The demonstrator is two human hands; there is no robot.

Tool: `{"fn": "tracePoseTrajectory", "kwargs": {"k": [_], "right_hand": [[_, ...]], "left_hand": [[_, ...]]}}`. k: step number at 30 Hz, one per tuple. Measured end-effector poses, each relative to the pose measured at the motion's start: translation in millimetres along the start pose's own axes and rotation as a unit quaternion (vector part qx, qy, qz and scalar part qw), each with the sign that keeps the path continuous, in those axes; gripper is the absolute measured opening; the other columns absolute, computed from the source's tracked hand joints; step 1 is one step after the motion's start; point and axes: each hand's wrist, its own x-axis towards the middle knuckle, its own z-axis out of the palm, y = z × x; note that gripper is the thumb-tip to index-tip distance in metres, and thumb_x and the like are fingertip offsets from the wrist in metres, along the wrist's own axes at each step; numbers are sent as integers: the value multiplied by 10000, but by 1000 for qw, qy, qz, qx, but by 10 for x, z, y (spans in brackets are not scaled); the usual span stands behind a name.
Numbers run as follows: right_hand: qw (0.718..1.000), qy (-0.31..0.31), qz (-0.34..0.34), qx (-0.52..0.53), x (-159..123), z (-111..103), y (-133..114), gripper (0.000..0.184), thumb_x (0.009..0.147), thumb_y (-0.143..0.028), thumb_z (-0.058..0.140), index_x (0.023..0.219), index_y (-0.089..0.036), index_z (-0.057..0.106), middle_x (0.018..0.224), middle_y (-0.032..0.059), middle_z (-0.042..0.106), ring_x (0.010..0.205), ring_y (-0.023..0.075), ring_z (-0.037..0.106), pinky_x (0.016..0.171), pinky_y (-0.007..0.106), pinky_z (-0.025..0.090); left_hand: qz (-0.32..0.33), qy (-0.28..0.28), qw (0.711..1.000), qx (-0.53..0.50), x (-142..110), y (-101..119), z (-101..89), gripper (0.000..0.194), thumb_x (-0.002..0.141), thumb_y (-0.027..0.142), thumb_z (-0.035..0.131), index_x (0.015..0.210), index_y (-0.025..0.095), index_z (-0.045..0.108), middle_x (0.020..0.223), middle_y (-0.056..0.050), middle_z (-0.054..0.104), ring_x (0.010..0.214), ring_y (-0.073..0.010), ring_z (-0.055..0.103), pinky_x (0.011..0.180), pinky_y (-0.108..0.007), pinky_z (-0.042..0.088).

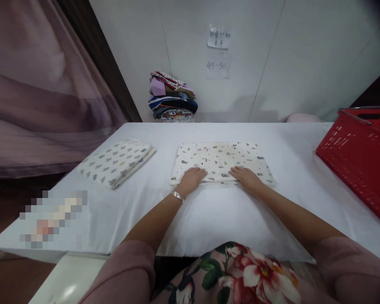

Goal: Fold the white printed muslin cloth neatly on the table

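A folded white cloth (220, 158) with small printed figures lies flat in the middle of the table. My left hand (192, 177) rests on its near left part, palm down with the fingers stretched out. On the near right part lies my right hand (245, 176), also flat, its fingers pointing inward. Neither hand grips the fabric. The cloth's layers show along the near edge between the hands. To the left is a second folded cloth (117, 160), white with grey cloud-like shapes, apart from both hands.
A red plastic basket (361, 156) with a metal handle stands at the right. Behind the far table edge rises a pile of folded fabrics (172, 99). A blurred patch (53, 219) covers something at the table's left front. The white tablecloth (139, 211) shows some creases.
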Motion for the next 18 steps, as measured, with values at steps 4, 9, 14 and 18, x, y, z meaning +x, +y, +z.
{"fn": "tracePoseTrajectory", "kwargs": {"k": [4,9,14,18], "right_hand": [[998,-25,-22,47,-102,13,34,561,871,-142,339,1420,-245,392,1482,48,345,1375,226,289,1091,476,298],[995,-45,-32,78,-208,-80,24,511,939,-375,359,1436,-257,366,1504,63,291,1394,248,238,1126,497,225],[989,-88,-1,122,-53,-254,72,586,934,-566,283,1443,-284,352,1520,32,246,1401,249,208,1127,460,252],[993,-60,53,82,419,-221,229,629,927,-600,214,1437,-264,366,1524,52,236,1407,274,170,1126,503,222]], "left_hand": [[5,-29,999,-19,-109,-51,69,579,799,19,403,1330,235,486,1392,-25,491,1310,-194,407,1092,-417,350],[-7,-54,996,-65,-233,-75,-23,567,827,103,441,1386,200,417,1453,-41,409,1368,-203,318,1136,-413,276],[-65,-125,981,-135,-137,-118,-301,588,898,540,397,1406,244,394,1491,-44,341,1378,-220,303,1116,-376,296],[-91,-102,987,-81,218,-228,-312,646,905,615,283,1411,226,381,1521,-72,268,1413,-257,201,1133,-453,219]]}}
